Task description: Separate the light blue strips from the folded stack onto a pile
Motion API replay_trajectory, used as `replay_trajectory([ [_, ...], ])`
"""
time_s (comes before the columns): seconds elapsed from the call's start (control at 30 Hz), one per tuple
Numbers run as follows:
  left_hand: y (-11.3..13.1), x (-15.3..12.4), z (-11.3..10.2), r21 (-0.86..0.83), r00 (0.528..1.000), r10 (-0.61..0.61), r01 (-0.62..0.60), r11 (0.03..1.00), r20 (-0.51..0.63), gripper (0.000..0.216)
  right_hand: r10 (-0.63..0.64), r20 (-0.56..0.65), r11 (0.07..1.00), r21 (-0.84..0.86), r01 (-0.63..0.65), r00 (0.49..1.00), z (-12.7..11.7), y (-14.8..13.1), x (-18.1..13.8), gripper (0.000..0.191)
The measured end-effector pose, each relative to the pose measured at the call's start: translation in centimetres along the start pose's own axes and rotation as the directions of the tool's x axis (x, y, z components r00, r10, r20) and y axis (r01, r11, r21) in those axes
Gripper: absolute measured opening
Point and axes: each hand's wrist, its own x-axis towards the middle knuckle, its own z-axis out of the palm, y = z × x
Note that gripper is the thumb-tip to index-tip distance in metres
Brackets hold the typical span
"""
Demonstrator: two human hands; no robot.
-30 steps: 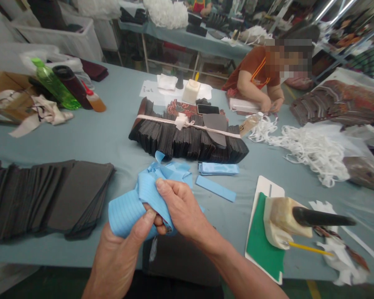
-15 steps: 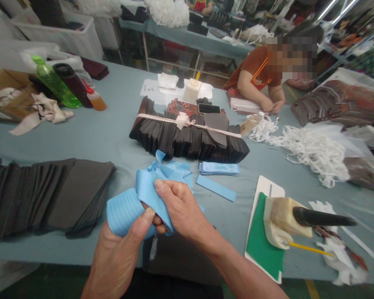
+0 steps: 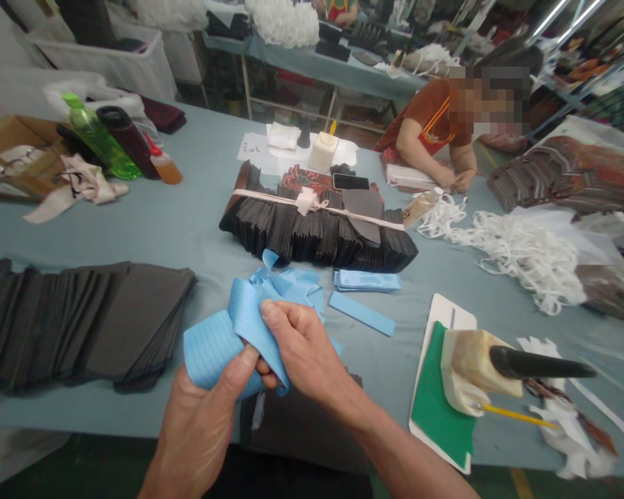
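Both my hands grip one piece of light blue ribbed fabric (image 3: 215, 350), curled over on itself above the table's near edge. My left hand (image 3: 208, 409) is closed on its lower left part, thumb on top. My right hand (image 3: 301, 343) pinches the folded upper part between thumb and fingers. Several loose blue strips (image 3: 296, 284) lie in a heap just behind. To the right of the heap are a folded blue stack (image 3: 367, 280) and a single flat blue strip (image 3: 361, 314). Beneath my hands a dark fabric piece (image 3: 301, 430) lies at the table edge.
Dark cut pieces (image 3: 130, 319) fan out at left; a tied black bundle (image 3: 312, 229) stands behind. A glue pot (image 3: 473, 360) with a brush sits on a green board (image 3: 442, 402) at right, near white cords (image 3: 530, 256). Bottles (image 3: 101, 135) stand far left. A co-worker (image 3: 426, 132) leans across the table.
The view has shifted very slightly, so things on the table appear a little further right. My hands keep the same hold on the blue fabric.
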Motion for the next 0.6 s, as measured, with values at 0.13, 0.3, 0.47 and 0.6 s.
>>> replay_trajectory([
  [0.13, 0.8, 0.1, 0.5, -0.072, 0.999, 0.002, -0.004, 0.997, -0.036, 0.033, 0.007, -0.032, 1.000, 0.005, -0.006, 0.999, 0.0, 0.5, 0.1, 0.052],
  [0.3, 1.3, 0.1, 0.5, -0.083, 0.999, -0.012, 0.008, 0.997, -0.041, 0.031, -0.062, -0.145, 0.980, -0.194, 0.033, 0.988, -1.2, 1.0, 0.9, 0.045],
  [0.47, 0.7, 0.2, -0.4, 0.035, 0.992, 0.050, -0.046, 0.998, -0.118, 0.034, -0.301, -0.225, 0.872, -0.458, 0.173, 0.927, -1.5, -0.2, 0.1, 0.036],
  [0.6, 0.1, 0.5, -1.0, 0.082, 0.989, 0.089, -0.080, 0.993, -0.115, 0.034, -0.283, -0.075, 0.854, -0.474, 0.215, 0.956, -0.7, -1.5, -1.3, 0.027],
])
